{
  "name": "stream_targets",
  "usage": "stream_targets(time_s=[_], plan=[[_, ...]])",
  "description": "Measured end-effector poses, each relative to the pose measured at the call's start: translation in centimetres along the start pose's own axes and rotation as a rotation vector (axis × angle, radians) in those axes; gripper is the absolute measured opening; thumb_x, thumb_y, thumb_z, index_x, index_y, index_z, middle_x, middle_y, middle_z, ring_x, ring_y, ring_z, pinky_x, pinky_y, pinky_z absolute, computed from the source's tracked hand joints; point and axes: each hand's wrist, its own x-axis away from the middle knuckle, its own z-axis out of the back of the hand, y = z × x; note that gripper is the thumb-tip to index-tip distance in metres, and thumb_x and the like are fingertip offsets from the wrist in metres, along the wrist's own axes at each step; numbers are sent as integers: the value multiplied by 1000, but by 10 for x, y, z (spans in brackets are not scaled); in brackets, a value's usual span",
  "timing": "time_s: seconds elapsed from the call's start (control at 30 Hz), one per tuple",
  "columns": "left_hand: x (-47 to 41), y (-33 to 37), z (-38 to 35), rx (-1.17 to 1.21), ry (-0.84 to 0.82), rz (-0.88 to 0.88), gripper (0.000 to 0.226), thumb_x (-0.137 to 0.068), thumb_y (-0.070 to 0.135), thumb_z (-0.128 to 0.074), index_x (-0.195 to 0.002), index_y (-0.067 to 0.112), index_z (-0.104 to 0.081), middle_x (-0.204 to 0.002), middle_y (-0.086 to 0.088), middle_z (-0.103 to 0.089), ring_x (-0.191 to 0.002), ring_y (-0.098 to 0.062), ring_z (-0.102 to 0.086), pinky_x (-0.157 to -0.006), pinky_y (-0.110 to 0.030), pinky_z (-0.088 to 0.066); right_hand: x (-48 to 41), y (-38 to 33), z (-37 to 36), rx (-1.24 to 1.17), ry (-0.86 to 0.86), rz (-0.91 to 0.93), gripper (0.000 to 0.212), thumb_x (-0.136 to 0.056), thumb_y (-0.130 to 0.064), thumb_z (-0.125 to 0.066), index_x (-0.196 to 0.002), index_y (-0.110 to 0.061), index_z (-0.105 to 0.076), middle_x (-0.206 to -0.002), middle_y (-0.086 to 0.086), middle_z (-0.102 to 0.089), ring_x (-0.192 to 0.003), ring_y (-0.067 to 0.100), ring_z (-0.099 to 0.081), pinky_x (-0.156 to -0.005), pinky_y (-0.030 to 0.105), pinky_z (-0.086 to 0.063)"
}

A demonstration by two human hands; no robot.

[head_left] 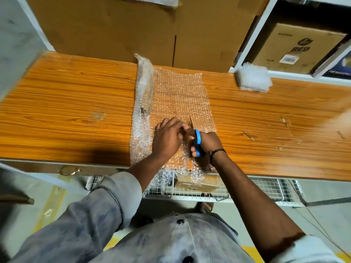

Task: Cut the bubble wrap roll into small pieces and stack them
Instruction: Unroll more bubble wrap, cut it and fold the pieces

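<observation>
A clear bubble wrap sheet (182, 95) lies unrolled across the orange wooden table (76, 103), its rolled part (142, 103) along the left side. My right hand (208, 144) grips blue-handled scissors (197, 141), blades pointing away from me into the sheet near its front end. My left hand (168, 136) rests on the wrap just left of the blades, its fingers curled at the cut line. A stack of small cut bubble wrap pieces (253, 76) sits at the table's back right.
Large cardboard boxes (133, 25) stand behind the table. A white shelf (252, 35) at the right holds a printed carton (296, 48). Below the table's front edge a wire rack (266, 188) carries a small box (197, 183); the wrap's end hangs over it.
</observation>
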Motion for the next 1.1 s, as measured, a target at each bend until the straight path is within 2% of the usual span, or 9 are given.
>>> stream_targets(time_s=[0.2, 0.37, 0.5, 0.63, 0.7, 0.8, 0.93, 1.0, 1.1], plan=[[0, -2, -1, 38, -19, 14, 21, -90, 15, -66, -110, 17, -68, -114, 7, -62, -108, -23, -51, -93, -47, -44, -17, -11, -4, 106, 15, -5, 61, -71, -53, -88, -83, 5, -74, -58, 17, -67, -42, 25, -59, -51, 31, -52], [-1, -2, -1, 69, -34, 30, 19, -91, 16, -66, -109, 20, -69, -112, 8, -63, -107, -21, -52, -92, -45, -42, -32, -5, -6, 212, 62, 15, 81, -39, -77, -85, -67, -1, -74, -67, 21, -73, -56, 29, -62, -61, 41, -51], [-2, -2, -1, 82, -31, 51, 20, -93, 17, -65, -112, 16, -69, -115, 5, -64, -110, -24, -53, -95, -44, -42, -26, -12, -6, 181, 7, -17, 61, -65, -66, -87, -61, -8, -69, -59, 15, -69, -50, 25, -60, -54, 31, -45], [-2, -2, -2, 79, -41, 42, 16, -96, 24, -64, -109, 17, -69, -113, 7, -64, -109, -22, -53, -95, -41, -39, -28, -21, -5, 157, -19, -36, 60, -72, -66, -82, -66, -9, -67, -55, 9, -64, -37, 16, -53, -38, 19, -31], [-2, -3, -1, 97, -30, 42, 12, -97, 25, -63, -106, 19, -69, -111, 9, -63, -108, -19, -53, -93, -38, -38, -30, -26, -7, 76, -37, -47, 59, -73, -61, -84, -75, -4, -69, -59, 15, -64, -39, 20, -55, -39, 20, -39], [-2, -3, -1, 132, -21, 40, 11, -97, 25, -63, -105, 21, -69, -111, 11, -63, -106, -18, -53, -91, -39, -38, -35, -32, -11, 42, -43, -46, 71, -66, -64, -87, -85, 3, -71, -65, 21, -67, -46, 28, -59, -53, 31, -52], [-3, -5, -3, 163, -18, 62, 12, -96, 26, -64, -106, 22, -69, -114, 12, -64, -108, -18, -55, -91, -39, -39, -45, -42, -14, 162, 27, -26, 64, -67, -57, -89, -81, 3, -71, -63, 18, -70, -49, 28, -63, -65, 41, -60], [-3, -5, -3, 195, -3, 71, 9, -96, 28, -66, -103, 23, -69, -111, 12, -65, -105, -18, -57, -89, -37, -39, -51, -46, -14, 251, 79, -15, 59, -72, -48, -89, -85, 7, -73, -64, 15, -71, -46, 25, -63, -63, 41, -62], [-3, -5, -3, 223, -3, 76, 9, -97, 34, -66, -101, 27, -68, -109, 14, -64, -104, -15, -56, -90, -39, -42, -55, -47, -14, 392, 137, 9, 50, -74, -47, -89, -69, -2, -67, -65, 11, -71, -44, 20, -63, -53, 36, -60]])
